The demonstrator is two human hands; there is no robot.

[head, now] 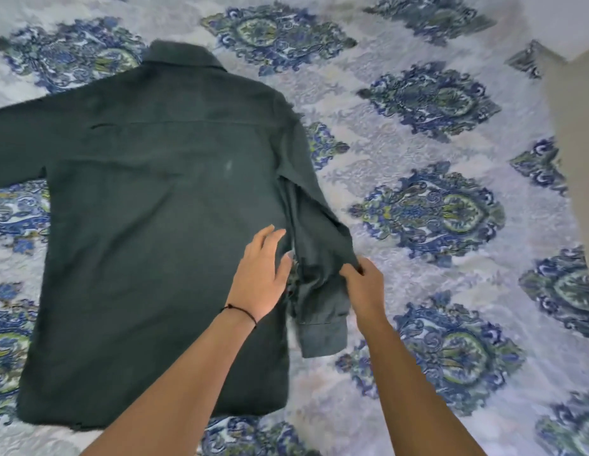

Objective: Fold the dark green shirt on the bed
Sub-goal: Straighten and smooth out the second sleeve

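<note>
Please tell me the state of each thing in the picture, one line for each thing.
dark green shirt: spread flat, back side up, unfolded.
right sleeve: lying alongside the body, pinched.
left sleeve: stretched outward.
left hand: open, flat on shirt.
right hand: pinching the right sleeve.
bedspread: spread beneath shirt.

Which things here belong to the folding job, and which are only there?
For the job:
- shirt, lying flat, collar away from the person
- its sleeve, pinched by the right hand
- left hand, flat on the shirt
- bed, under the shirt

Only there:
- cord on the left wrist
- wall, at right
</note>
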